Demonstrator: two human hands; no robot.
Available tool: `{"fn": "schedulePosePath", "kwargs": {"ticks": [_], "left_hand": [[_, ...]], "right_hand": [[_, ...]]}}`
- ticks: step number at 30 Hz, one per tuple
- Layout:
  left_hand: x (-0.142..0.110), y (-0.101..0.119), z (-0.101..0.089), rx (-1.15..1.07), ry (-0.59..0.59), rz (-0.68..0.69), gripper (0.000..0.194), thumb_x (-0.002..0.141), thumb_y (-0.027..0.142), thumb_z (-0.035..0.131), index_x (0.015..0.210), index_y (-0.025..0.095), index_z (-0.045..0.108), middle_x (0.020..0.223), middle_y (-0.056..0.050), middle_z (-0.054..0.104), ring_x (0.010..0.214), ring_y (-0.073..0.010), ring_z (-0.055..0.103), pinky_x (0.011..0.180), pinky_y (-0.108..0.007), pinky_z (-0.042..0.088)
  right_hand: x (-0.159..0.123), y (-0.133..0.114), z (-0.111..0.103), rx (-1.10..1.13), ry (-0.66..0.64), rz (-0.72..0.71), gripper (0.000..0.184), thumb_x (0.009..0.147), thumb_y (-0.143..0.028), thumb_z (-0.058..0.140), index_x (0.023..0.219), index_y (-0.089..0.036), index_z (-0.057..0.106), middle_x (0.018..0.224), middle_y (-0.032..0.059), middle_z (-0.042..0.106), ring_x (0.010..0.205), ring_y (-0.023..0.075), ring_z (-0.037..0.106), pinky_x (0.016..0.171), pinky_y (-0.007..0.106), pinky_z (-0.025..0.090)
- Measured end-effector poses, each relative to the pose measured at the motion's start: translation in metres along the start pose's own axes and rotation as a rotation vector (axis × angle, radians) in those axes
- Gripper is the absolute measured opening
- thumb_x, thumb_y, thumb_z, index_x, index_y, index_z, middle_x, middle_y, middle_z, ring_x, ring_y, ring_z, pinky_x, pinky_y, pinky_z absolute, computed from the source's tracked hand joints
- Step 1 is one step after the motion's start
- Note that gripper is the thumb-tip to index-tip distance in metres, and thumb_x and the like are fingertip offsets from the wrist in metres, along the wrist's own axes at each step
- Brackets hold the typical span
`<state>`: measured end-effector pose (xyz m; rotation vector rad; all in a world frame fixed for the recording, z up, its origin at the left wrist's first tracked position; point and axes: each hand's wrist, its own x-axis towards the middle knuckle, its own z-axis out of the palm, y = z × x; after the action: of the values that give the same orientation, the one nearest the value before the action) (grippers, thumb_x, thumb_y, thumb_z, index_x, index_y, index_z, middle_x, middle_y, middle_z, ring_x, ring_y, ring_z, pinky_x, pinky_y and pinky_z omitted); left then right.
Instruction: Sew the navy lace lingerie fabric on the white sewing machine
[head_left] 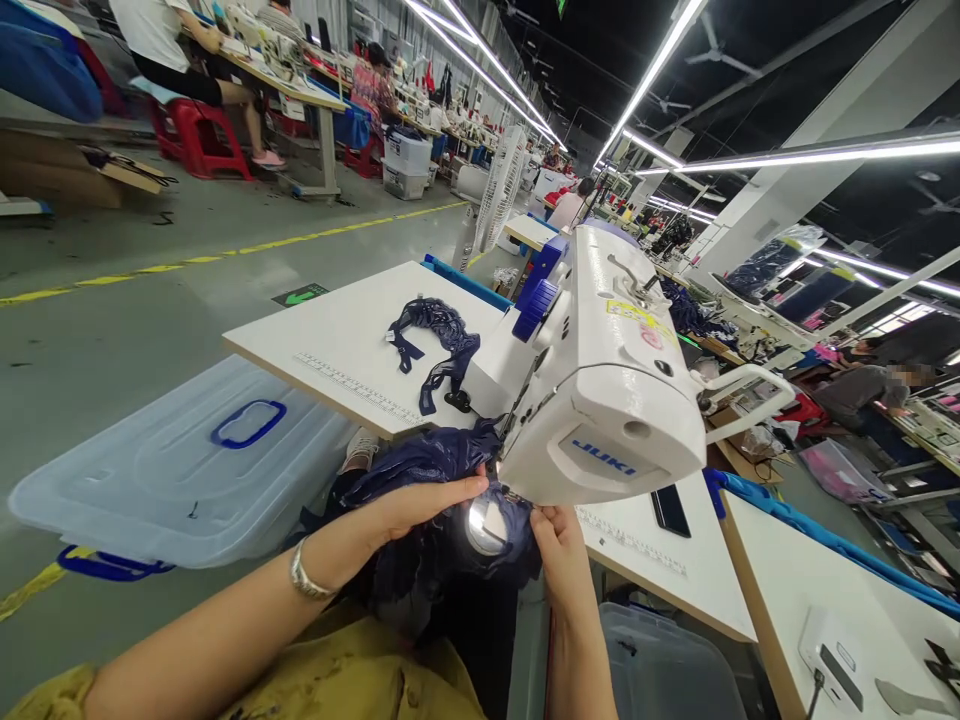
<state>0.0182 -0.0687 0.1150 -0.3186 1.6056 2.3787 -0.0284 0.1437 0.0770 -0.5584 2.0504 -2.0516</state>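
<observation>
Yellow clothing (360, 680) is showing nearest, below the forearms, and a bracelet (304, 572) is circling the left wrist. The left hand (427, 503) is reaching in over the dark blue cloth (416, 458), its fingers lying stretched out and close together, their tips resting on it just under the machine's head; whether they are gripping it, I cannot tell. The right hand (559, 540) is pinching the cloth's right edge, thumb and fingers together on it. The cloth is bunching between and beneath the two hands, spilling left past the left fingers and hanging down towards the lap, while a round bright patch (487, 522) is shining between the hands. The white machine (600, 400) is standing directly beyond the fingers. On its worktop (330, 330), a loose dark blue piece (439, 330) is curling beyond the left hand, and a phone (670, 512) is lying to the right of the machine. A bin (172, 470) with a pale lid is sitting left of the worktop. Farther off, a fan (501, 195) is standing beyond the worktop, a yellow line (225, 254) is crossing the floor, and a person in a white top (146, 35) is sitting on a red stool (202, 135).
</observation>
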Motion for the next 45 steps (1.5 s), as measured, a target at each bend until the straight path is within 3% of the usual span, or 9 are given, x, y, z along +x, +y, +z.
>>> {"fn": "schedulePosePath", "kwargs": {"ticks": [3,6,9,13,18,24,31,39,45], "left_hand": [[-0.003,0.004,-0.007,-0.065,-0.055,-0.164,0.027,0.074,0.043,0.073,0.071,0.017,0.069,0.068,0.001,0.062,0.068,-0.0124,0.054,0.072,-0.023,0.045],[-0.004,0.005,-0.015,-0.218,-0.198,-0.211,0.024,0.076,0.04,0.072,0.077,0.017,0.064,0.07,0.001,0.061,0.062,-0.0113,0.054,0.059,-0.023,0.046],[-0.004,0.0,-0.024,-0.349,-0.363,-0.194,0.017,0.079,0.033,0.067,0.079,0.017,0.062,0.074,-0.002,0.064,0.067,-0.0134,0.06,0.061,-0.024,0.05],[-0.002,-0.01,-0.034,-0.399,-0.493,-0.204,0.02,0.085,0.034,0.057,0.079,0.015,0.063,0.079,-0.006,0.065,0.084,-0.0232,0.067,0.073,-0.033,0.053],[-0.003,-0.016,-0.039,-0.413,-0.537,-0.223,0.029,0.088,0.036,0.047,0.08,0.015,0.065,0.089,-0.013,0.07,0.079,-0.025,0.068,0.075,-0.038,0.051],[-0.008,-0.015,-0.036,-0.526,-0.582,-0.21,0.037,0.078,0.039,0.047,0.083,0.009,0.068,0.085,-0.014,0.07,0.09,-0.0306,0.066,0.081,-0.041,0.051],[-0.004,-0.03,-0.041,-0.462,-0.627,-0.093,0.03,0.06,0.019,0.057,0.088,0.012,0.065,0.085,-0.009,0.067,0.086,-0.0264,0.065,0.076,-0.037,0.052],[-0.012,-0.028,-0.032,-0.31,-0.504,-0.039,0.021,0.062,0.018,0.064,0.083,0.012,0.064,0.081,-0.004,0.061,0.078,-0.0177,0.06,0.077,-0.032,0.048],[-0.018,-0.023,-0.026,-0.149,-0.487,-0.065,0.016,0.068,0.026,0.066,0.08,0.017,0.059,0.068,0.0,0.058,0.078,-0.015,0.054,0.082,-0.028,0.042]], "right_hand": [[0.0,-0.001,0.0,-0.026,0.014,0.008,0.039,0.087,-0.039,0.055,0.123,-0.023,0.05,0.116,0.0089,0.064,0.114,0.0229,0.058,0.107,0.044,0.035],[0.0,0.0,0.001,-0.012,0.007,0.0,0.038,0.088,-0.038,0.054,0.124,-0.025,0.05,0.12,0.0082,0.063,0.119,0.0222,0.054,0.11,0.045,0.032],[-0.001,0.003,0.002,0.007,0.042,0.001,0.034,0.085,-0.036,0.056,0.117,-0.025,0.054,0.113,0.0071,0.065,0.116,0.0227,0.056,0.109,0.045,0.033],[-0.001,0.004,0.003,-0.002,0.076,0.006,0.022,0.083,-0.034,0.058,0.103,-0.024,0.058,0.099,0.0046,0.068,0.106,0.0228,0.06,0.104,0.044,0.039],[-0.002,0.003,0.004,-0.002,0.069,0.022,0.025,0.083,-0.035,0.059,0.105,-0.023,0.057,0.101,0.0048,0.068,0.103,0.0231,0.061,0.101,0.043,0.04],[-0.002,0.007,0.004,0.014,0.074,0.03,0.031,0.084,-0.039,0.061,0.11,-0.023,0.056,0.108,0.0063,0.067,0.108,0.0226,0.06,0.104,0.043,0.038],[-0.001,0.009,0.005,0.012,0.115,0.047,0.033,0.082,-0.041,0.063,0.108,-0.021,0.058,0.108,0.0071,0.069,0.105,0.0227,0.061,0.102,0.042,0.039],[-0.005,0.001,0.007,0.031,0.049,-0.007,0.037,0.088,-0.042,0.059,0.12,-0.025,0.052,0.119,0.0059,0.063,0.116,0.0203,0.054,0.105,0.037,0.035],[-0.023,-0.001,0.0,-0.036,0.07,0.0,0.019,0.086,-0.04,0.064,0.094,-0.023,0.058,0.082,-0.0015,0.059,0.076,0.0131,0.055,0.072,0.023,0.043]]}}
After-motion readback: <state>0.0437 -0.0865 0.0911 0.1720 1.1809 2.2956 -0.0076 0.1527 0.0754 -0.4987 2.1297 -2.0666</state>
